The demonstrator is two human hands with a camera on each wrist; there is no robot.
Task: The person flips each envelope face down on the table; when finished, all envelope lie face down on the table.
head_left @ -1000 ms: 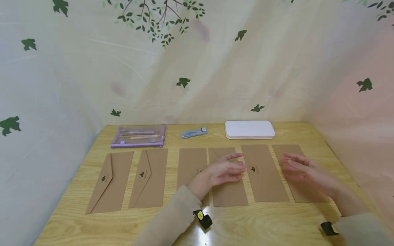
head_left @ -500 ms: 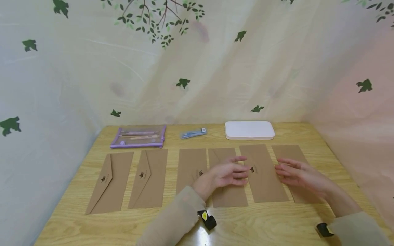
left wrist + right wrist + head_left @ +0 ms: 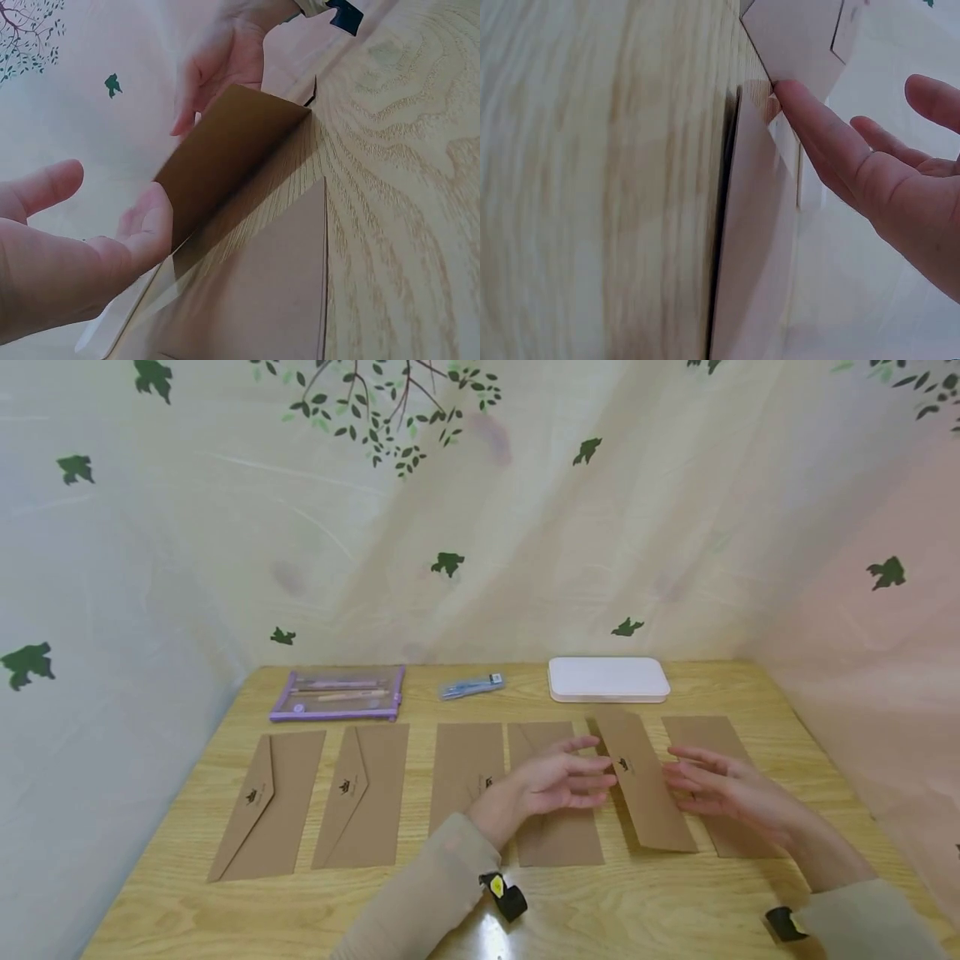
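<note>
A brown kraft envelope [image 3: 645, 785] with a small black crown print tilts up off the table, its left long edge raised. My left hand [image 3: 555, 785] touches that raised edge with extended fingertips; its thumb stands apart in the left wrist view. My right hand [image 3: 738, 793] lies along the envelope's right edge, fingers extended, thumb away from them. In the left wrist view, the dark underside of the envelope [image 3: 232, 154] shows between both hands. Under my right hand lies another brown envelope [image 3: 708, 739], flat on the table.
Several more envelopes [image 3: 366, 802] lie flat in a row to the left. Behind the row sit a purple-edged clear pencil pouch [image 3: 397, 689] with pencils, a small packet of blue pens [image 3: 471, 686] and a white case [image 3: 609, 678]. A printed cloth [image 3: 525, 527] encloses the table.
The crown-printed envelope lay flat before; now its left edge is lifted by my left fingers. My right hand has moved left toward its right edge.
</note>
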